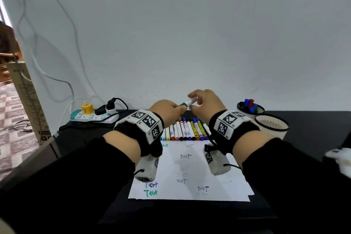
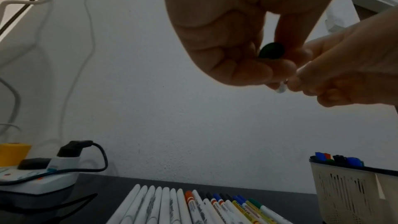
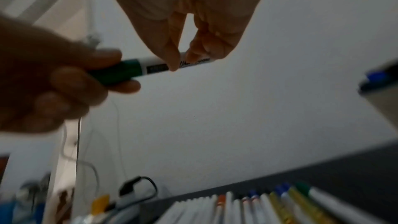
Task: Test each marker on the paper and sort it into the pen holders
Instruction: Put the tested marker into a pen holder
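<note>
Green-capped marker point(image 1: 187, 103) sits in the air above the far end of the marker row, held between both hands, tilted with its green cap low toward the left and its white barrel rising to the right. Fingers of the left hand point(image 1: 167, 111) are curled round the green cap end; in the left wrist view the dark round butt of the cap point(image 2: 271, 50) shows between thumb and fingers. Thumb and fingertips of the right hand point(image 1: 206, 101) pinch the white barrel, which in the right wrist view point(image 3: 172, 62) carries a dark label and printed lettering. The cap is seated on the barrel, with no gap showing between green and white.

Below the hands, a row of markers point(image 1: 187, 129) lies side by side on the black table point(image 1: 313, 125), their near ends at the far edge of a white sheet of paper point(image 1: 190, 169). The paper bears several small handwritten "Test" marks in green, blue and dark ink. At the right, two pale slotted pen holders stand just beside each other: the far holder point(image 1: 250, 108) has blue, red, green and black marker caps sticking out, and the near holder point(image 1: 271, 126) shows only its inner ribs. At the left rear, a power strip point(image 1: 93, 117) with a yellow adapter and a black plug rests on the table by the wall
</note>
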Tool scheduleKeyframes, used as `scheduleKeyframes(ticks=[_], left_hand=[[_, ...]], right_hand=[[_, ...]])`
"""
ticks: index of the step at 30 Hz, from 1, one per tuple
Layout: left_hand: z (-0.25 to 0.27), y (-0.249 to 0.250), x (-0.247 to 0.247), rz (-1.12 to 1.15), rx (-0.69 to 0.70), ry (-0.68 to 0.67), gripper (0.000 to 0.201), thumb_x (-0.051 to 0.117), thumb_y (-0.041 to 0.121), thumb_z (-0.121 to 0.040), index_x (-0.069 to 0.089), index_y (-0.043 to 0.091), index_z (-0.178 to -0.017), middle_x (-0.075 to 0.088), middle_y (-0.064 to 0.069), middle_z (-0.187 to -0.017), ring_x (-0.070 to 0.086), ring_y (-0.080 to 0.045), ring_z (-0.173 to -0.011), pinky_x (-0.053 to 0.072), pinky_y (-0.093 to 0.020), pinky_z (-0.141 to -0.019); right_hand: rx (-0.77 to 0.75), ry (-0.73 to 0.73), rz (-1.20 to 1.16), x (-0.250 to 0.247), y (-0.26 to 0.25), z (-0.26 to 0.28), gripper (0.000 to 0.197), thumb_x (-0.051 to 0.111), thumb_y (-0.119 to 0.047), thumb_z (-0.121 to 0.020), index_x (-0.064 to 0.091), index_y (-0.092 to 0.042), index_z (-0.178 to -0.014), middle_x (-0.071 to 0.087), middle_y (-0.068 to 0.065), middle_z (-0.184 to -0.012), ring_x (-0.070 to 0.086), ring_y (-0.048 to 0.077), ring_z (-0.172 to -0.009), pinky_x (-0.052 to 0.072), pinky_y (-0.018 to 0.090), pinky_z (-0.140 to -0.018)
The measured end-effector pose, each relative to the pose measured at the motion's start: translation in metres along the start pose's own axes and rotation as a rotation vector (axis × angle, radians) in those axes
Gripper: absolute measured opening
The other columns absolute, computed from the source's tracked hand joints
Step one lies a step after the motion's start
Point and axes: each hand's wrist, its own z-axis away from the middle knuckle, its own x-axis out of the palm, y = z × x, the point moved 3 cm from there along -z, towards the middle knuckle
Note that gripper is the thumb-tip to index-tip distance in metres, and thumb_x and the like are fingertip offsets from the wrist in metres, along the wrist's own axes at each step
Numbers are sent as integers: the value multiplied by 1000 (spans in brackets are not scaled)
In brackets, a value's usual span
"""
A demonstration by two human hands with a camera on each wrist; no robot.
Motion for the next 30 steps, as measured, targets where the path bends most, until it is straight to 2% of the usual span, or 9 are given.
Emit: scheduleKeyframes(ticks=[2, 4, 6, 8, 10, 13, 17, 22, 30], left_hand=[[-2, 10, 4, -73, 42, -23, 37, 43, 43, -96, 65, 14, -97, 61, 4, -75, 53, -13, -67, 41, -25, -65], [-4, 18, 10, -110, 97, -75, 37, 38, 46, -97, 63, 18, -102, 61, 9, -77, 55, -9, -73, 41, -25, -70], [-7, 22, 20, -198, 148, -167, 43, 33, 49, -97, 57, 22, -120, 64, 8, -101, 57, -10, -96, 41, -27, -85], [-13, 22, 35, -348, 173, -255, 51, 30, 51, -97, 43, 22, -137, 52, 3, -134, 47, -15, -122, 34, -30, -100], [-18, 18, 53, -479, 169, -334, 55, 31, 51, -97, 33, 22, -144, 41, 2, -145, 40, -18, -131, 30, -29, -104], [-27, 17, 87, -631, 174, -433, 59, 32, 53, -96, 23, 25, -148, 32, 0, -151, 34, -22, -136, 27, -32, -108], [-38, 16, 125, -720, 202, -561, 66, 35, 54, -95, 14, 22, -150, 20, 0, -156, 24, -22, -141, 21, -36, -112], [-46, 11, 163, -883, 302, -678, 77, 35, 53, -95, -1, 14, -151, -7, -8, -158, 1, -23, -146, 14, -43, -114], [-53, -16, 187, -904, 272, -794, 92, 35, 62, -90, -15, 11, -148, -23, -9, -154, -14, -24, -144, 3, -42, -117]], right_hand=[[-21, -17, 139, -4, 6, -3, 26, 58, -18, -90, 57, -19, -116, 51, 6, -111, 53, 21, -98, 41, 26, -78], [7, -32, 217, -11, 17, -6, 21, 54, -18, -91, 53, -14, -112, 53, 10, -110, 54, 26, -96, 41, 29, -75], [94, -12, 229, -22, 33, -8, 17, 50, -17, -91, 48, -11, -108, 57, 12, -104, 52, 27, -86, 39, 30, -70], [216, 16, 152, -36, 55, -9, 18, 50, -16, -90, 48, -10, -108, 60, 13, -99, 51, 27, -81, 40, 29, -69], [340, 53, 35, -49, 76, -8, 21, 51, -16, -89, 52, -12, -109, 59, 10, -96, 53, 27, -82, 42, 28, -71], [446, 130, -55, -67, 106, -5, 22, 52, -16, -87, 54, -16, -108, 57, 5, -95, 56, 27, -86, 44, 29, -74], [477, 188, -95, -78, 133, -4, 23, 51, -16, -88, 56, -16, -110, 56, 3, -97, 55, 24, -87, 41, 26, -72], [545, 193, -71, -81, 165, -12, 23, 51, -18, -90, 58, -17, -113, 63, 7, -109, 59, 25, -98, 40, 26, -74], [478, 165, 12, -69, 180, -30, 25, 51, -20, -94, 56, -16, -117, 61, 8, -116, 57, 26, -105, 42, 27, -80]])
